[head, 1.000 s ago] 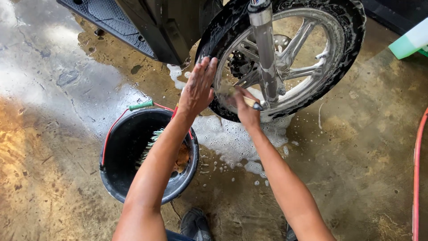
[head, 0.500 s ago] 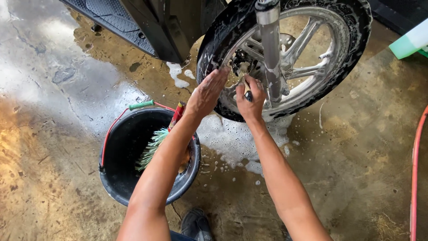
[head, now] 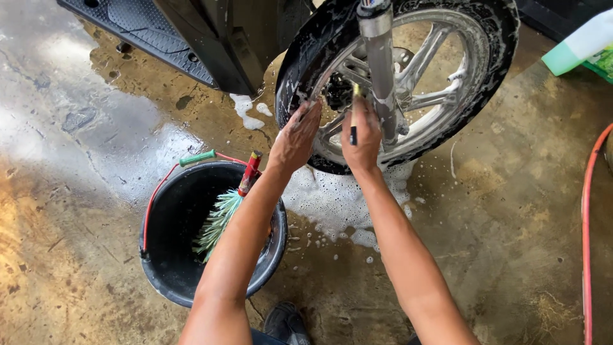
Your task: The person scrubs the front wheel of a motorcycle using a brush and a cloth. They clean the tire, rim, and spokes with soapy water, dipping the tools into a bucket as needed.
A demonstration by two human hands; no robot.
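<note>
Left hand (head: 295, 137) shifted down tyre (head: 300, 70); right hand (head: 361, 137) rose, gripping brush (head: 353, 118).

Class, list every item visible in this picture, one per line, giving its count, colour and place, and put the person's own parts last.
wheel: one, black tyre, silver spokes, soapy, top centre
fork leg: one, grey, across the wheel
small brush: one, dark handle, in right hand
bucket: one, black, red handle, lower left
long brush: one, green bristles, in bucket
foam: white, on floor under wheel
hose: one, red, right edge
bottle: one, green, top right
shoe: one, dark, bottom
left hand: on tyre
right hand: grips small brush
</note>
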